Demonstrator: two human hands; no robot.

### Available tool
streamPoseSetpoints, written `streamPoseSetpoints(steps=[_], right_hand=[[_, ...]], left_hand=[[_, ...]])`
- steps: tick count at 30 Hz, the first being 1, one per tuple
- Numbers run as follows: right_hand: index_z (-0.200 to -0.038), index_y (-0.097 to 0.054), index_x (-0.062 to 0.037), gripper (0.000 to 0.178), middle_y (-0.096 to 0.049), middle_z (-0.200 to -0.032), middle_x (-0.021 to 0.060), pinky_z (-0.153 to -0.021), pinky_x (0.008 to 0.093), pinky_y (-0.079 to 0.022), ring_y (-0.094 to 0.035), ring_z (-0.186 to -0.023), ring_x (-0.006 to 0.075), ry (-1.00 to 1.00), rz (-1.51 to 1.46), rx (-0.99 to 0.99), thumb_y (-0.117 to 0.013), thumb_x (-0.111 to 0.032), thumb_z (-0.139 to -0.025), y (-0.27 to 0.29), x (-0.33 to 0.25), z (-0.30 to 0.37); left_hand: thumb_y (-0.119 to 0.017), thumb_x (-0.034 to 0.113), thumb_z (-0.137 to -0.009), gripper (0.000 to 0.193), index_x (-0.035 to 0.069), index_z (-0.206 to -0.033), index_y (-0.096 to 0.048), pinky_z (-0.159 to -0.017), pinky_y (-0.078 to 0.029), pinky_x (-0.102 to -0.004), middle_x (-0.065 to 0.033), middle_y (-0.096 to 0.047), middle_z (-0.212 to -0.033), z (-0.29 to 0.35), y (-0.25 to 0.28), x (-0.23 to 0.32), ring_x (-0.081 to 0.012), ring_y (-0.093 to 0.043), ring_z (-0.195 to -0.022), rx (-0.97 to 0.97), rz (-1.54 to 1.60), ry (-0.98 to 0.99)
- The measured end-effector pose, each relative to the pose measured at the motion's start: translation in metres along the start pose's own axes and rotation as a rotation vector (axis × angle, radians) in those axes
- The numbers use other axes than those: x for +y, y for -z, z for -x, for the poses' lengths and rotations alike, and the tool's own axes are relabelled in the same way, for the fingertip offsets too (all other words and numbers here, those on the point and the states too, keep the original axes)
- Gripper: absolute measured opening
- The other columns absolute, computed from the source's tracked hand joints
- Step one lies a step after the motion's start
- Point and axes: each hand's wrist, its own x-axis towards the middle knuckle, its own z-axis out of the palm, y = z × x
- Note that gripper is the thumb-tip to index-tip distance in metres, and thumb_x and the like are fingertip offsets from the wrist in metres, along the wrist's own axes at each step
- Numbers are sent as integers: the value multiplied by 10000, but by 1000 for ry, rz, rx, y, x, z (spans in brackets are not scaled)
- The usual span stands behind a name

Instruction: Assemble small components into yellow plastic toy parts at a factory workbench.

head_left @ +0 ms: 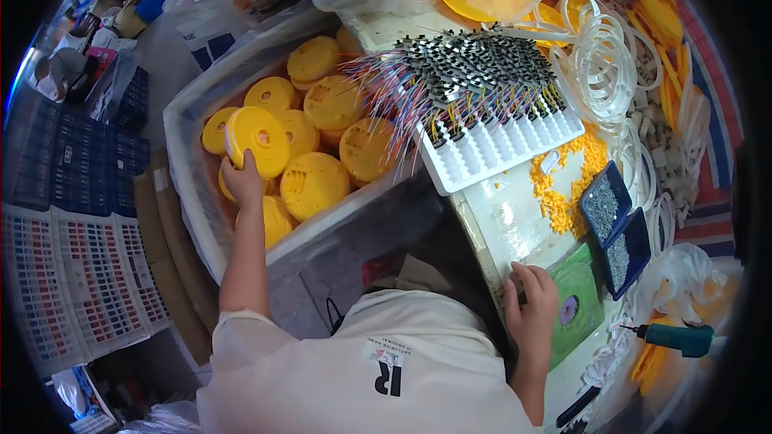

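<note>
At the left, my left hand (244, 182) grips the near edge of a round yellow plastic housing (259, 143). That housing is over a white bin (189, 193) holding several similar yellow housings (314, 185). My right hand (531, 297) is by the workbench edge with its fingers slightly curled and apart, and nothing shows in it. Beside it lies a green mat (581, 297) with a purple round spot. Part of the right palm is turned out of sight.
A white ridged tray (490, 149) carries rows of black parts with coloured wires (474, 64). Small yellow pieces (563, 181), blue boxes of screws (603, 207), coiled white strip (603, 64) and a green electric screwdriver (679, 339) are at right. Crates (80, 273) stand at left.
</note>
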Motion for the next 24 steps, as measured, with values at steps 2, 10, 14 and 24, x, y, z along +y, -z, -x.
streamPoseSetpoints(steps=[2,10,14,24], right_hand=[[-1120,-737,-50,274,-695,-989,118,-822,435,-492,-650,-902,331,15,40,11,-770,-97,-852,-2,0,-1],[-1065,-740,-50,232,-656,-972,122,-829,431,-462,-616,-919,333,-2,57,14,-762,-93,-838,-5,-1,-2],[-1056,-744,-58,231,-657,-972,117,-822,429,-457,-616,-914,327,-11,23,12,-767,-93,-829,-4,-1,-4],[-1039,-744,-85,246,-692,-966,87,-774,442,-492,-655,-876,308,5,-77,-34,-802,-152,-810,5,7,-10]], left_hand=[[-742,162,-939,422,-22,-1285,-588,-1018,-488,-454,-232,-631,-1277,-12,-18,-4,-391,-613,-1208,160,-268,-381],[-736,170,-917,456,24,-1328,-602,-1072,-470,-498,-212,-617,-1357,-9,-87,-71,-417,-574,-1276,-286,-704,-625],[-696,203,-952,399,19,-1301,-638,-1099,-460,-498,-210,-629,-1381,-9,-92,-74,-401,-570,-1304,-297,-674,-642],[-647,63,-970,242,19,-1207,-664,-1051,-481,-479,-179,-673,-1252,16,-120,176,-383,-629,-1200,48,58,-998]])
